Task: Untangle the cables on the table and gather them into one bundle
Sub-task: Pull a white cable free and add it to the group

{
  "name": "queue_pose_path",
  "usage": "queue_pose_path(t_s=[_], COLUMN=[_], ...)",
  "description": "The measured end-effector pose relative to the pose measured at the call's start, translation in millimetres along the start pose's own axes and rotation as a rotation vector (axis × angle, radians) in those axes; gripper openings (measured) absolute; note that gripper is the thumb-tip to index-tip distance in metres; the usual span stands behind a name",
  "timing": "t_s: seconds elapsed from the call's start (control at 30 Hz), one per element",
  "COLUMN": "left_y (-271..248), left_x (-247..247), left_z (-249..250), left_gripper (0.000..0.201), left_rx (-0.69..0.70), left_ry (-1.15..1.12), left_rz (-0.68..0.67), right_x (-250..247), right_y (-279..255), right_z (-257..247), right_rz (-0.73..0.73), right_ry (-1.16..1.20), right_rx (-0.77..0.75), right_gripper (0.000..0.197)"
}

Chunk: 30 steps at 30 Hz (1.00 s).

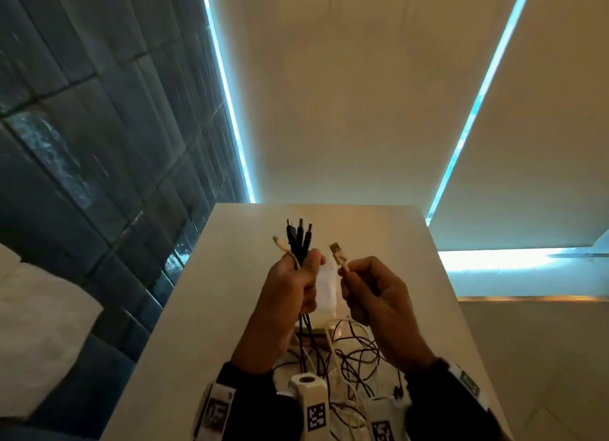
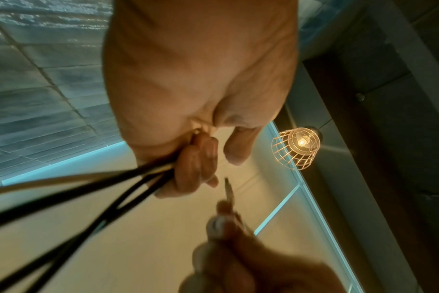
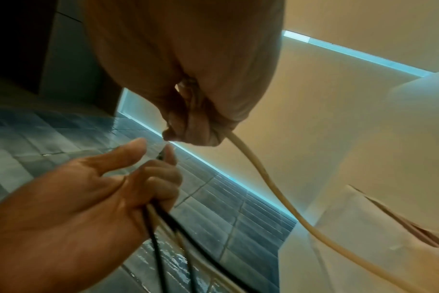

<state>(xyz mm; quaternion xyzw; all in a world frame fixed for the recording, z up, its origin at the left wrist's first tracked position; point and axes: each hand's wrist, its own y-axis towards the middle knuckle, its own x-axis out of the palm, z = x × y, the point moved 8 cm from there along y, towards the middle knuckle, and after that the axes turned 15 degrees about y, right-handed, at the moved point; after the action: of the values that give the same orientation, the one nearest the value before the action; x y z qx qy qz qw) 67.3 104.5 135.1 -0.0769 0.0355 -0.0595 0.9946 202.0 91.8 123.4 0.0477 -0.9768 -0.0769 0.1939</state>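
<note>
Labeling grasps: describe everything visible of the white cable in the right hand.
The white cable is thin, cream-white, plastic-looking, and ends in a flat metal USB-type plug pointing up. The right hand pinches it just below the plug, held above the table. In the right wrist view its cord curves down from the fist. It stands apart from the ends gripped by the left hand.

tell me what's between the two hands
In the head view, only a white object on the table shows between the left hand and right hand.
</note>
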Motion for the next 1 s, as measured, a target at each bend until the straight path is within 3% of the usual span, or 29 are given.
queue_pose_path(t_s=[0.1, 0.17, 0.37, 0.5, 0.6, 0.87, 1.0], left_y=[-1.4, -2.3, -2.0, -4.7, -6.0, -0.5, -4.6], left_x=[11.2, 12.6, -3.2, 5.3, 2.1, -10.0, -15.6], left_z=[4.6, 7.0, 16.1, 20.3, 20.8, 5.1, 9.3], left_gripper=[0.032, 0.028, 0.032, 0.032, 0.038, 0.035, 0.035], left_rx=[0.060, 0.092, 0.176, 0.231, 0.261, 0.188, 0.170], left_ry=[0.096, 0.136, 0.052, 0.153, 0.192, -0.018, -0.206], left_rz=[-0.018, 0.007, 0.095, 0.075, 0.144, 0.259, 0.275], right_x=[17.6, 22.3, 17.8, 24.4, 31.8, 31.5, 25.0], right_y=[0.0, 0.0, 2.8, 4.9, 8.8, 14.0, 12.4], right_z=[-10.4, -11.2, 8.1, -1.1, -7.6, 13.7, 44.6], right_rz=[-0.058, -0.055, -0.081, -0.087, -0.125, -0.203, -0.195], right_ry=[-0.018, -0.013, -0.069, 0.075, 0.058, -0.109, -0.197], right_rx=[-0.050, -0.064, -0.037, -0.090, -0.108, -0.085, -0.019], right_gripper=[0.009, 0.013, 0.017, 0.028, 0.029, 0.016, 0.023])
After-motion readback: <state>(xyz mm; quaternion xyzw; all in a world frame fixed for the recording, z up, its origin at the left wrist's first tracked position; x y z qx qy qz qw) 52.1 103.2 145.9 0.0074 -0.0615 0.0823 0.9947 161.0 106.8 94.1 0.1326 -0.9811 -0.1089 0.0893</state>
